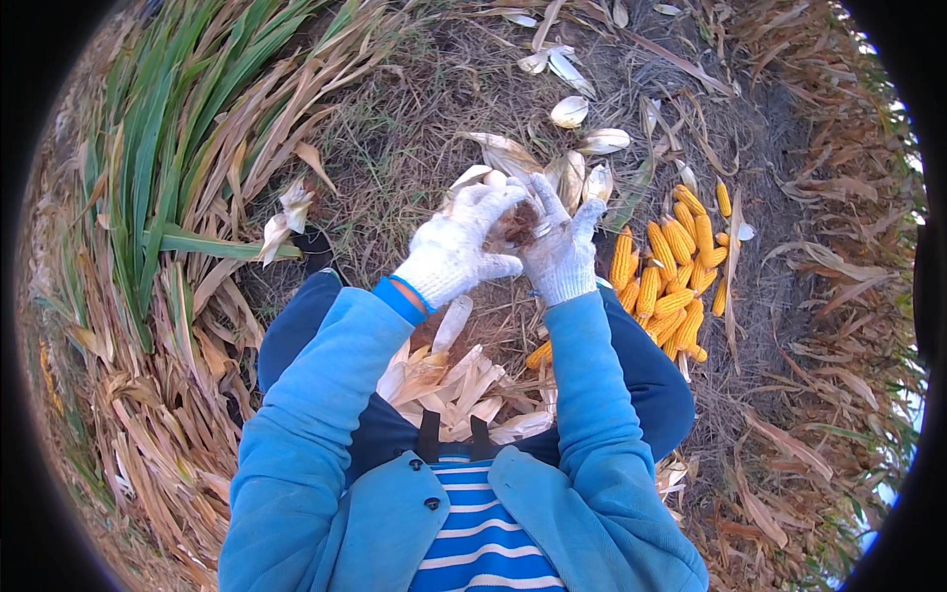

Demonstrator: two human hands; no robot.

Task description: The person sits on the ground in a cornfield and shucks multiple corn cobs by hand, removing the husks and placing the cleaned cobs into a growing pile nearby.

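Observation:
My left hand (pixel 462 240) and my right hand (pixel 560 248), both in white knit gloves, meet in front of my knees. Between them is a tuft of brown corn silk (pixel 521 223), with a pale bit of husk beside it in the fingers of my right hand. The left fingers reach over to the tuft's edge, and the left thumb sticks out below. Whether the left fingers grip anything is hidden. Pale corn husks (pixel 505 153) show just beyond the gloves. A bare whitish cob-shaped piece (pixel 452 323) lies below my left wrist.
Husked yellow corn ears (pixel 675 248) are heaped beside my right knee; one more ear (pixel 540 355) lies by my right forearm. Loose husks (pixel 459 392) pile between my legs. Cut corn stalks (pixel 159 192) lie on the left, dry leaves (pixel 836 296) on the right.

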